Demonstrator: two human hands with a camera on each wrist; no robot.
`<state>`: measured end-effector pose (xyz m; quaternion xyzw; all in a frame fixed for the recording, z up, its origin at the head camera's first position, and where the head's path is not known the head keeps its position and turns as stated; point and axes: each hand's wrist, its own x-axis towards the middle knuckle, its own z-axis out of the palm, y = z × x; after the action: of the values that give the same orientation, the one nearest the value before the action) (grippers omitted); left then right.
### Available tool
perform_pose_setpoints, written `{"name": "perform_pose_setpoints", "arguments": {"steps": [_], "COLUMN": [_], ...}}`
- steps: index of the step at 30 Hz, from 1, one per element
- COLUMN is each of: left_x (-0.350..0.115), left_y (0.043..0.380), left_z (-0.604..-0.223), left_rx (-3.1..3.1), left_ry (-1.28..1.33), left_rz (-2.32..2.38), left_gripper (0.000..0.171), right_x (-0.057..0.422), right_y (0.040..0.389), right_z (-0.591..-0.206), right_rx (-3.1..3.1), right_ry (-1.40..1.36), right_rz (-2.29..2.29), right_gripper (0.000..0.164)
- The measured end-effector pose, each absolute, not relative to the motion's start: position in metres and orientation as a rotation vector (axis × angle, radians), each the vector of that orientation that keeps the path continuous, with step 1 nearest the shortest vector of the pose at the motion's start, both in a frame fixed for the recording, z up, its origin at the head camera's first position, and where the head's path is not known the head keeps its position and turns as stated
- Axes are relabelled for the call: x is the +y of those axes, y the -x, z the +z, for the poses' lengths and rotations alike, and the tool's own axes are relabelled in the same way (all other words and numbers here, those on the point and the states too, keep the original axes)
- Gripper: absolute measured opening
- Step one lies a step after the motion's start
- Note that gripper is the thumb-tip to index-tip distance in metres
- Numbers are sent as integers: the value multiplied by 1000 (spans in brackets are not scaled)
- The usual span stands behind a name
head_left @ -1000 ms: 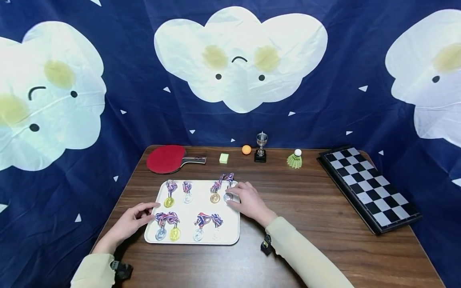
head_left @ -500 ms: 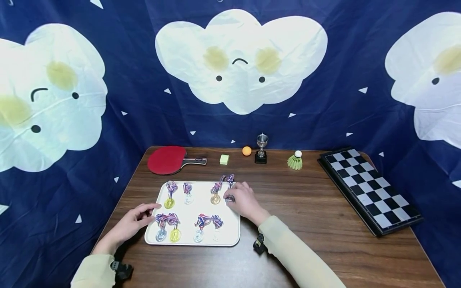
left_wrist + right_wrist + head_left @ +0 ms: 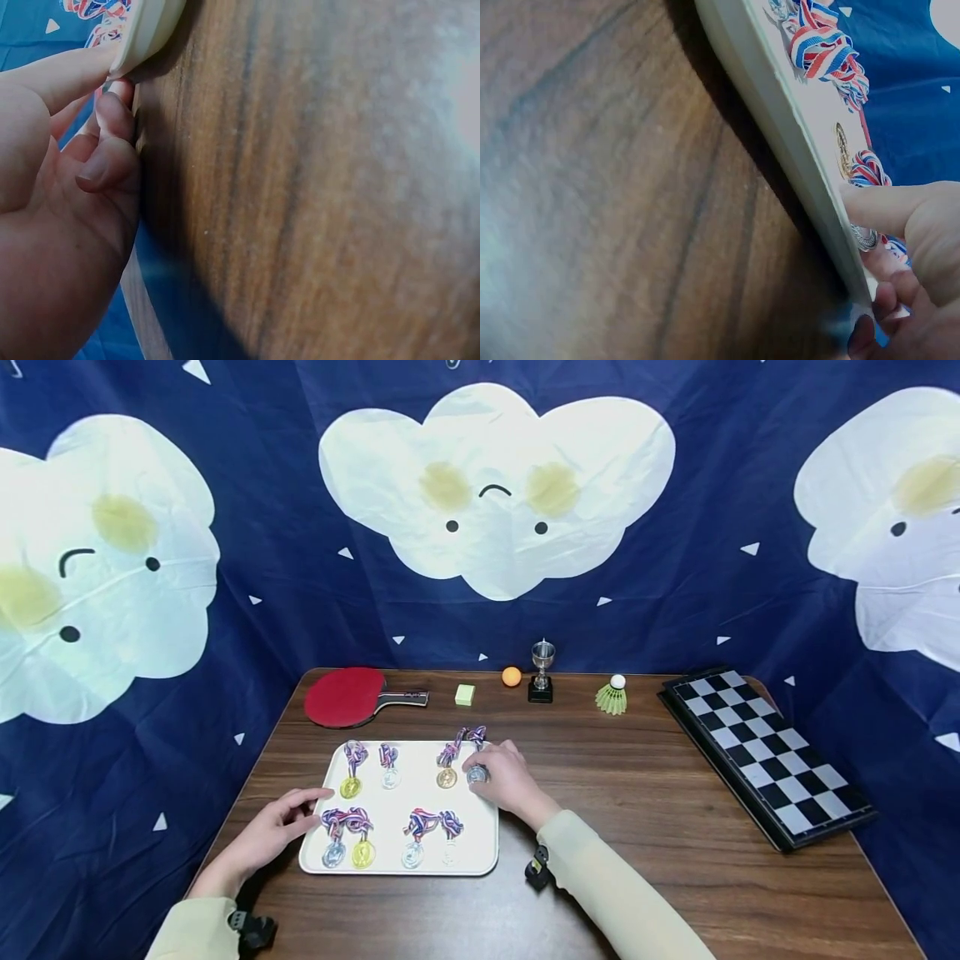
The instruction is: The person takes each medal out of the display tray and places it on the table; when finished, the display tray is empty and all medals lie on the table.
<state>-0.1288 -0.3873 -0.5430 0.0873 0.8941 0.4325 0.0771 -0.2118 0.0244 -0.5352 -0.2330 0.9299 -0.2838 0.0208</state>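
Note:
Several medals on striped ribbons lie on a white tray [image 3: 397, 806]. In the head view my right hand [image 3: 506, 781] reaches over the tray's right edge, thumb and index finger pinching a silver medal [image 3: 477, 773]. Its ribbon runs up toward the tray's back right corner, beside a bronze medal [image 3: 447, 777]. My left hand [image 3: 273, 827] rests at the left edge of the tray, thumb and index finger at the rim, close to a gold medal [image 3: 350, 787]. In the left wrist view, the thumb of the left hand [image 3: 60, 165] overlaps the rim while other fingers curl loosely beneath.
Along the table's back stand or lie a red table tennis paddle [image 3: 345, 697], a pale green block [image 3: 465, 695], an orange ball [image 3: 512, 677], a small trophy cup [image 3: 542, 672] and a shuttlecock [image 3: 612, 695]. A chessboard case [image 3: 765, 752] lies at the right, near a blue curtain [image 3: 720, 527].
My right hand has shifted slightly left and closed its fingers on the silver medal, which tilted and now shows its face again. The left hand has stayed at the tray's edge.

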Motion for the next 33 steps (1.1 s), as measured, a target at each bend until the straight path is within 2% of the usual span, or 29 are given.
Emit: {"name": "perform_pose_setpoints", "arguments": {"steps": [9, 17, 24, 33], "left_x": [-388, -386, -386, -385], "left_y": [129, 128, 130, 129], "left_z": [-544, -541, -543, -543], "left_rx": [2665, 2649, 2628, 2647], "left_ry": [-228, -222, -227, -215], "left_rz": [1292, 1316, 1337, 1326], "left_gripper": [38, 39, 39, 38], "right_x": [29, 40, 68, 100], "right_y": [211, 214, 222, 232], "right_z": [-540, -539, -537, -544], "right_rx": [2865, 2758, 2701, 2867], "right_ry": [661, 625, 698, 652], "right_rz": [-1034, -1337, -1520, -1339], "right_gripper": [40, 40, 40, 36]}}
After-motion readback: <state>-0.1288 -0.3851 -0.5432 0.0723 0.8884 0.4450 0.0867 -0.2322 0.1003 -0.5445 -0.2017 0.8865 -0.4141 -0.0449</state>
